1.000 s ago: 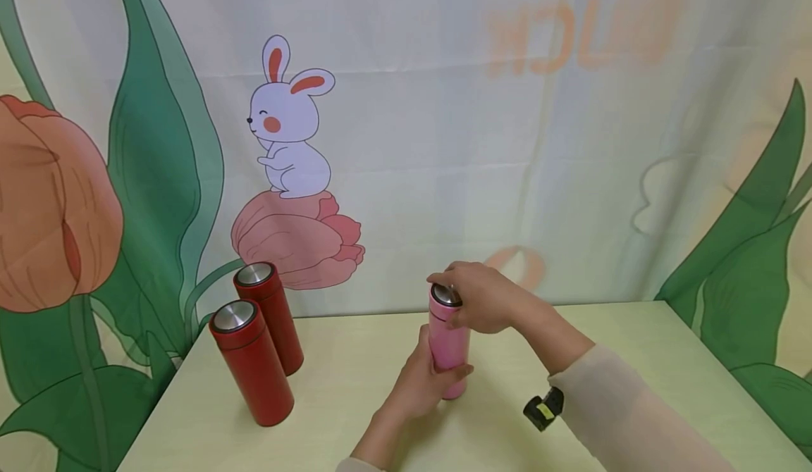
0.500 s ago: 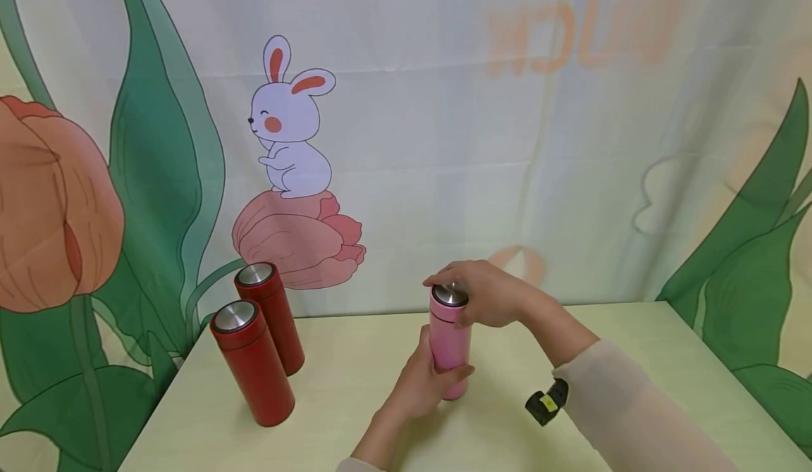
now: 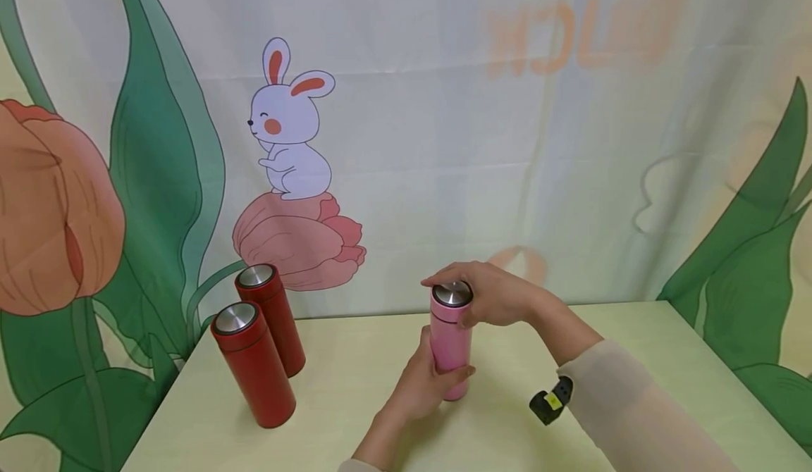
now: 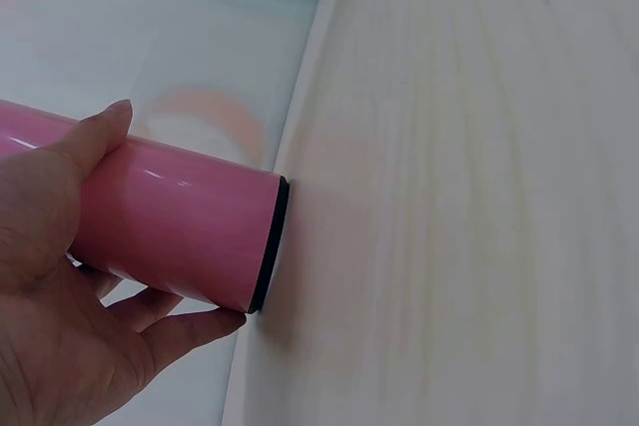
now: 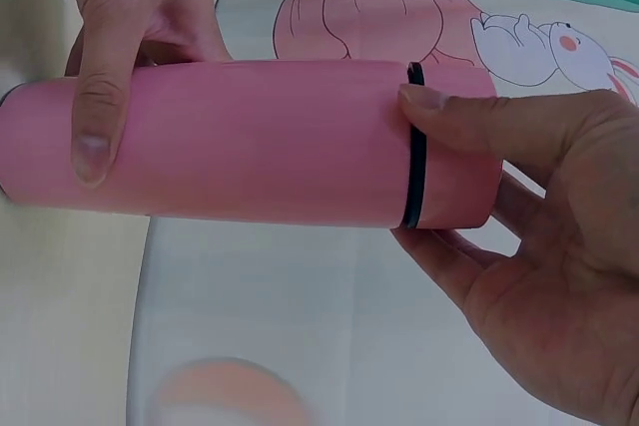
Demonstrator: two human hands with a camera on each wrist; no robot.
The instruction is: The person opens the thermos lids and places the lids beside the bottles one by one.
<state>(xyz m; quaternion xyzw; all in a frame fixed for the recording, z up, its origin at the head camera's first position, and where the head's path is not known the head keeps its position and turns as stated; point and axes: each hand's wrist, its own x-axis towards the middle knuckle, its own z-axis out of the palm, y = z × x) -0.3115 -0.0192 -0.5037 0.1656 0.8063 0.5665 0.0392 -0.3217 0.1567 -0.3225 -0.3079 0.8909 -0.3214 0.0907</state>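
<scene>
A pink thermos bottle (image 3: 450, 349) stands roughly upright near the table's middle. My left hand (image 3: 415, 384) grips its lower body, thumb on one side and fingers on the other. From above, my right hand (image 3: 497, 294) holds the bottle's lid (image 3: 453, 294), whose silver top shows between thumb and fingers. In the right wrist view a black ring (image 5: 415, 162) shows between body and lid, and the right thumb lies across it. The black base (image 4: 270, 246) is at the table surface in the left wrist view; whether it touches, I cannot tell.
Two red thermos bottles, a nearer one (image 3: 256, 370) and a farther one (image 3: 271, 320), stand at the table's left. Behind the pale table (image 3: 355, 359) hangs a printed curtain (image 3: 406, 141). A black strap device (image 3: 550, 401) hangs at the right sleeve.
My right hand and wrist have turned and shifted slightly rightward at the lid, and more of the silver top shows. The left hand keeps its grip; the red bottles stay put.
</scene>
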